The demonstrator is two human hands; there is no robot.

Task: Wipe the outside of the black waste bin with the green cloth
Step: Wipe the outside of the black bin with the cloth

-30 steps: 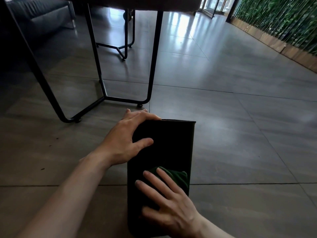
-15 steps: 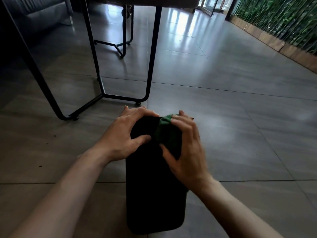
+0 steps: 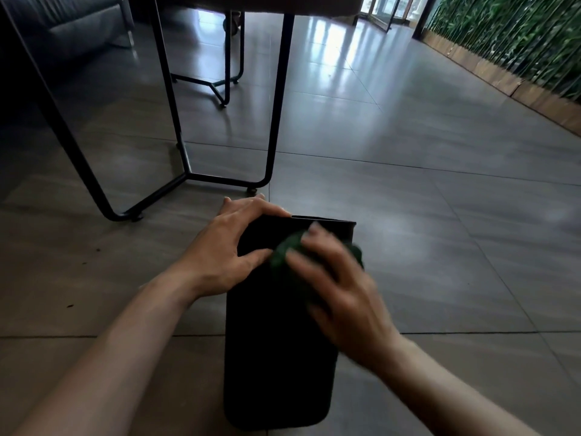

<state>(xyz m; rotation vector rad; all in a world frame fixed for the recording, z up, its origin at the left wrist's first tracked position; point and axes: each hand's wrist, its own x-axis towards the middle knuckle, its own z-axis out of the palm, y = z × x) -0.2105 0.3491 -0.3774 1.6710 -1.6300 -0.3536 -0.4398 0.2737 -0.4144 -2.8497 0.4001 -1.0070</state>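
The black waste bin (image 3: pixel 276 350) lies on its side on the tiled floor, its open rim pointing away from me. My left hand (image 3: pixel 232 247) grips the far left corner of the bin, fingers curled over the rim and thumb on the upper face. My right hand (image 3: pixel 336 284) is blurred with motion and presses the green cloth (image 3: pixel 287 250) against the bin's upper face near the rim. Most of the cloth is hidden under that hand; a bit shows at its right edge too.
A black metal table frame (image 3: pixel 273 121) stands just beyond the bin on the left. A dark sofa (image 3: pixel 63 23) sits at the far left. Along the right runs a wooden planter edge with green plants (image 3: pixel 518 42). Grey floor tiles (image 3: pixel 424 215) spread to the right.
My right hand swept the cloth from the bin's near part up to the rim, and has now drawn back slightly toward me and to the right. My left hand kept its grip.
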